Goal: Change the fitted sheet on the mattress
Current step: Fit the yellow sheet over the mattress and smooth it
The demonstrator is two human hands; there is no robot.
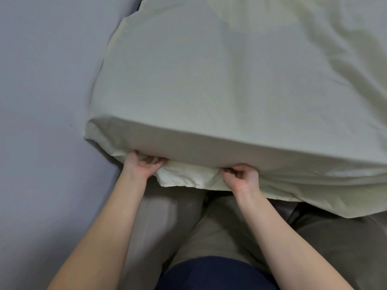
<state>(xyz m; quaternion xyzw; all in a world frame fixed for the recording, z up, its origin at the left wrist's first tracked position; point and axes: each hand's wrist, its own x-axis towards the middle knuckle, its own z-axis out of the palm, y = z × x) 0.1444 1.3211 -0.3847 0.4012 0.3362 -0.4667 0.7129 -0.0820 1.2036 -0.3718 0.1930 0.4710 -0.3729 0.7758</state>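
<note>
Head view: the left hand (140,167) and right hand (240,176) are both pinching the pale fitted sheet (209,80) hem in curled fingers, just below the mattress (219,147) edge, probably drawing it down to tuck under.

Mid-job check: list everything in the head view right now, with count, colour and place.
fitted sheet: one, pale green, over the bed's top and near side, hem loose at the near edge
mattress: one, hidden under the sheet
wall: one, grey-blue, left
striped fabric: one strip, dark, top left past the sheet
trousers: one pair, khaki, bottom centre
top: one, navy, bottom edge
left hand: one, grips the hem near the corner
right hand: one, grips the hem further right
</note>
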